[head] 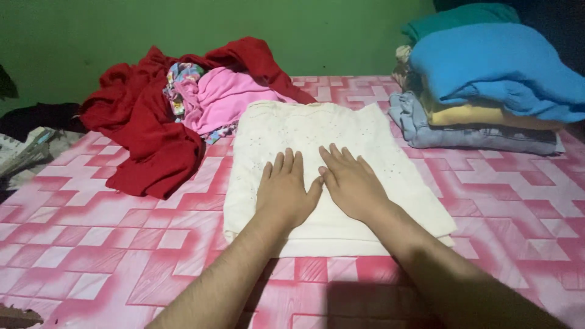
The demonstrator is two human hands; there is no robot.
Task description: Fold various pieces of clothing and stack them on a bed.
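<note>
Pressing down on a folded cream cloth (pixel 317 164), I have both palms flat on it with the fingers stretched out and nothing gripped. My left hand (pixel 284 192) and my right hand (pixel 352 183) lie side by side on the middle of the cloth, thumbs just touching. The cloth sits in the middle of the bed (pixel 109 237), on a pink and white patterned sheet, with its near edge toward me. To the left, touching the cloth's far corner, is a loose heap: a red garment (pixel 143 134) spread wide, with a pink top (pixel 222 97) and a bit of flowered fabric (pixel 181 76) bundled on it. To the right is a neat stack of folded clothes (pixel 487 91), blue on top, yellow under it and grey-blue at the bottom, standing near the cloth's far right corner. A green wall (pixel 183 27) rises behind the bed.
</note>
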